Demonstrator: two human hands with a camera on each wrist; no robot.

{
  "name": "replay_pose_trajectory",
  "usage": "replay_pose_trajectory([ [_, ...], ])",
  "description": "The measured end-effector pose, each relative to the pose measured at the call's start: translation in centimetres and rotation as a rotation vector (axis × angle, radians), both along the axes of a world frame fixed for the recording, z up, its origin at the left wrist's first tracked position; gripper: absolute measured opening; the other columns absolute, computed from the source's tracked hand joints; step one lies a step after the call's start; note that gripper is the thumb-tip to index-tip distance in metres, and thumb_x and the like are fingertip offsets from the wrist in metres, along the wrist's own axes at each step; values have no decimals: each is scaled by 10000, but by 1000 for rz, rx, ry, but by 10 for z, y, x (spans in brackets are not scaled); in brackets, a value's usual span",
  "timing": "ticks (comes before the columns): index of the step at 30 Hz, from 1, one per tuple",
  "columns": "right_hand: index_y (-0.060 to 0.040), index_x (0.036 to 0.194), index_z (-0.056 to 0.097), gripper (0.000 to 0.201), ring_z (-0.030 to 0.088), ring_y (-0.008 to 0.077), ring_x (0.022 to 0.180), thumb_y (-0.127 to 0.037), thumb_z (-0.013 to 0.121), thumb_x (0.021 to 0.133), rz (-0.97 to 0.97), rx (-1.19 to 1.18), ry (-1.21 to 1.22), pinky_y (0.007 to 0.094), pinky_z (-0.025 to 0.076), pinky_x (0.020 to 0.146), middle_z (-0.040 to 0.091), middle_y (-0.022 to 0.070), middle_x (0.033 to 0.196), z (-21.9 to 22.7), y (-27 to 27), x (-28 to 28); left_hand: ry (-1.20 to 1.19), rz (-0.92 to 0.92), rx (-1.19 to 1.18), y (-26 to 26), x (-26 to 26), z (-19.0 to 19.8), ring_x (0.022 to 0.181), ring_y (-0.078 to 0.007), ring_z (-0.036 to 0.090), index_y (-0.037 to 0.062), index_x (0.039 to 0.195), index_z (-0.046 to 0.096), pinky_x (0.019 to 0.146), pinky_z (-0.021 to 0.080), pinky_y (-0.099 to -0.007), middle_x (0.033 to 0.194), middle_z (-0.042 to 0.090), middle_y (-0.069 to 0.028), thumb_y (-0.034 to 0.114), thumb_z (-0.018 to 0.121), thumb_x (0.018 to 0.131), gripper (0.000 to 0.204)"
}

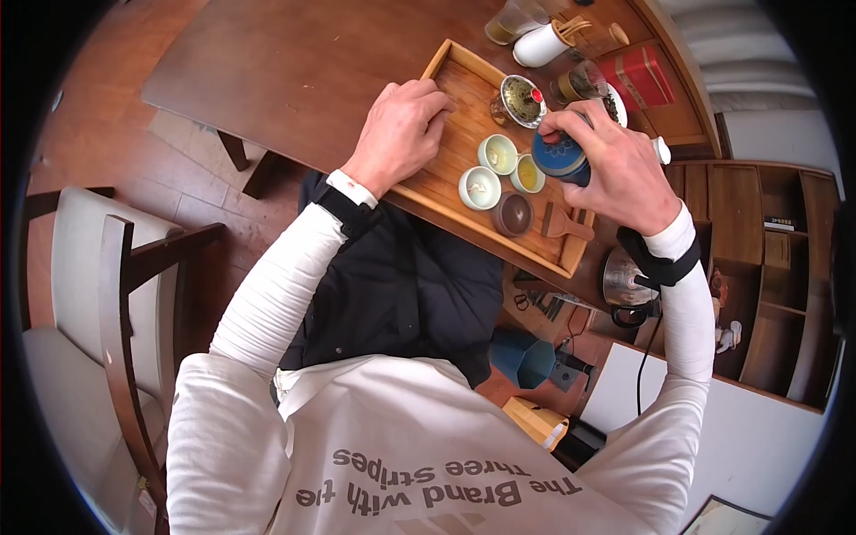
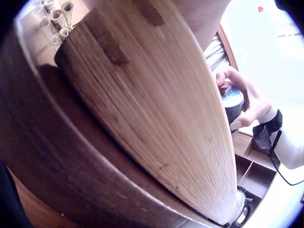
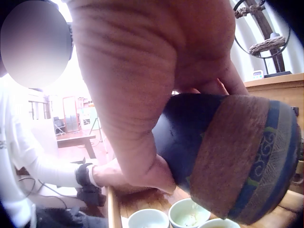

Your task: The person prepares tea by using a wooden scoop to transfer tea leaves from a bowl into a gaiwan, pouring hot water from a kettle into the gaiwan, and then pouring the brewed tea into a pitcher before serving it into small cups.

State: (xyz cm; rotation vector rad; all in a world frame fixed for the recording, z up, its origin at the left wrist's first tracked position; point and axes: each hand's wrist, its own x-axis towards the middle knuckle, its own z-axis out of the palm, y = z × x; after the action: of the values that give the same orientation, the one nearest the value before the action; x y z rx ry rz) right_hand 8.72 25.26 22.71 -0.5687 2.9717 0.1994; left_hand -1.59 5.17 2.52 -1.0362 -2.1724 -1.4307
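Note:
A wooden tray point(image 1: 446, 178) lies on a dark table point(image 1: 294, 62). My left hand point(image 1: 401, 134) rests on the tray's near rim, its fingers curled over the edge. The left wrist view is filled by the tray's side point(image 2: 156, 109). My right hand point(image 1: 606, 165) grips a dark blue ceramic pot point(image 1: 560, 159) held tilted above three small pale green cups point(image 1: 497, 153). In the right wrist view the pot point(image 3: 228, 152) hangs just over two of the cups point(image 3: 187, 213). A brown round lid point(image 1: 513, 214) and a wooden scoop point(image 1: 566, 223) lie beside them on the tray.
A strainer on a glass point(image 1: 522, 100) stands at the tray's far end. Beyond it are a white canister point(image 1: 539, 45), a glass pitcher point(image 1: 513, 20) and a red box point(image 1: 642, 76). A metal kettle point(image 1: 629, 281) sits lower right, a chair point(image 1: 98, 294) at left.

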Motion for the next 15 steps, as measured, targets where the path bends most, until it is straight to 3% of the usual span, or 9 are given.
replay_pose_trajectory([
  [15,-190,1222,581,621,700,322,963,-52,790,654,17,32,-12,435,570,727,605,84,1080,-9,-2,-4,5,1,0,0,0,0,852,-316,624,35,943,717,791,480,-392,915,668,-96,37,674,869,86],
])
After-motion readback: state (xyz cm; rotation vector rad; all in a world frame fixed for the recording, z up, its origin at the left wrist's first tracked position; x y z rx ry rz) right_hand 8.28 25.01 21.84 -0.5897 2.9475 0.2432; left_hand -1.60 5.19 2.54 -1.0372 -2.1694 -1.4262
